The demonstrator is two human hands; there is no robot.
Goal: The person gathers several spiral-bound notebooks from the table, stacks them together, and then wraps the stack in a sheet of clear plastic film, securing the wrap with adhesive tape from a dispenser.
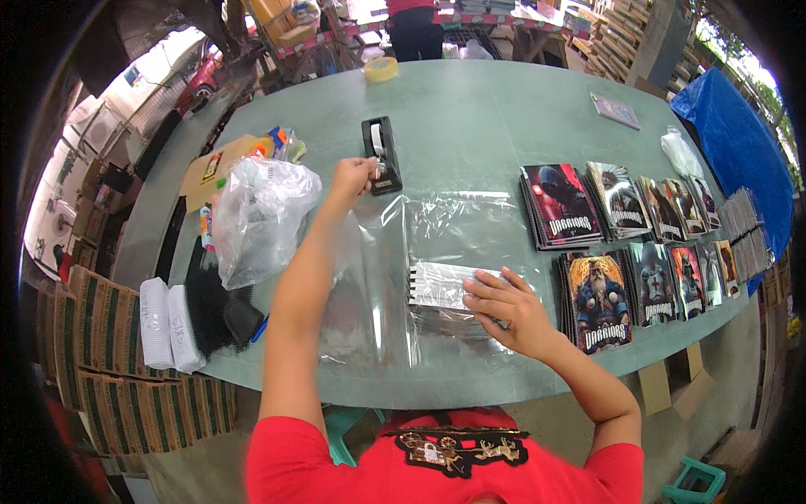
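Observation:
My left hand [353, 176] reaches to the black tape dispenser [382, 151] and pinches at its front end, fingers closed on the tape. My right hand [508, 307] lies flat, fingers spread, on a stack of spiral notebooks [437, 290] wrapped in a clear plastic bag [457, 223] in front of me. Beside my left arm, more clear plastic sheets [369, 311] lie flat on the green table [470, 109].
Two rows of stacked picture-cover notebooks [630, 244] lie to the right. A crumpled clear bag [256, 214] and black and white comb bindings [189, 315] lie at the left. A roll of tape [381, 69] sits at the far edge. Another person stands beyond the table.

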